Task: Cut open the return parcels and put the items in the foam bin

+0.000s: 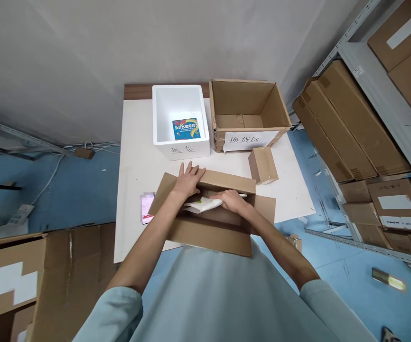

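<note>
One splayed left hand (187, 182) tops the box (210, 235) edge (bare tabletop (293, 197) rightward), right hand (232, 200) grasping packet (205, 205).

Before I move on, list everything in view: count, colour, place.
open carton: 1, brown, front of table
white packet: 1, white, inside open carton
foam bin: 1, white, back left
book or card: 1, blue, in foam bin
labelled carton: 1, brown, back right
small box: 1, brown, in front of labelled carton
phone-like item: 1, pink, left of open carton
table: 1, white, centre
shelving: 1, grey, right
shelf cartons: several, brown, on shelving
lower-left cartons: several, brown, beside table
cables: several, white, left floor
floor item: 1, green-yellow, lower right
floor: 1, blue, below
wall: 1, grey, behind table
left hand: 1, bare, on open carton
right hand: 1, bare, on white packet
shirt: 1, light blue, bottom
</note>
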{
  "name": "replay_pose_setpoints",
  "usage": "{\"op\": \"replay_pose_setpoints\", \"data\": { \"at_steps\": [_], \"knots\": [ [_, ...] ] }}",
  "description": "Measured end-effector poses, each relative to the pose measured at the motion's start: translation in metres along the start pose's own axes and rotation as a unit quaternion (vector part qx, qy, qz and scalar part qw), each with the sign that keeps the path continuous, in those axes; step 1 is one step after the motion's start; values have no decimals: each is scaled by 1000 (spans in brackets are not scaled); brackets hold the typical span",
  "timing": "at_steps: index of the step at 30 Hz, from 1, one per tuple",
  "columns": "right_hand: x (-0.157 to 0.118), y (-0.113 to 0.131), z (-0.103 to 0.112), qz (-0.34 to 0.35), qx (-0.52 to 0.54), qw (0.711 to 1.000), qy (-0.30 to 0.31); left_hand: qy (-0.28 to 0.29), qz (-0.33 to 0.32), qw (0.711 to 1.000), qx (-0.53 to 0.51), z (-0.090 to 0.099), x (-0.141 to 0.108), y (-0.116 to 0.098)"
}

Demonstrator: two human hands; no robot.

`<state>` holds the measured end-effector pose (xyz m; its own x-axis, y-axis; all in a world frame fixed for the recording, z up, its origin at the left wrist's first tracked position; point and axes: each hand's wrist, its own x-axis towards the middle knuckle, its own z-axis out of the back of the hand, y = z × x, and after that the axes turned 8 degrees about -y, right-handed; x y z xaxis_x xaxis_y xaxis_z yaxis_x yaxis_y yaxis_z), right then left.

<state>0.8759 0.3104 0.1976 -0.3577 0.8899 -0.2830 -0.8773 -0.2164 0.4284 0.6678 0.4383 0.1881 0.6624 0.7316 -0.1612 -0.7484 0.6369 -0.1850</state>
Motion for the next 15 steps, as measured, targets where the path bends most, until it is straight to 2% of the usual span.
{"op": "replay_pose_setpoints", "data": {
  "at_steps": [6,9,12,15],
  "knots": [
    [9,-6,5,-20,-31,999,23,79,73,994,15,-17,3,11],
    [8,-4,13,-27,-32,999,31,87,88,992,14,-20,9,17],
    [-6,1,38,-16,15,1000,-23,91,95,991,6,-23,16,20],
    [-30,0,77,-9,69,992,-109,96,88,991,-9,-22,20,23]
  ]
}}
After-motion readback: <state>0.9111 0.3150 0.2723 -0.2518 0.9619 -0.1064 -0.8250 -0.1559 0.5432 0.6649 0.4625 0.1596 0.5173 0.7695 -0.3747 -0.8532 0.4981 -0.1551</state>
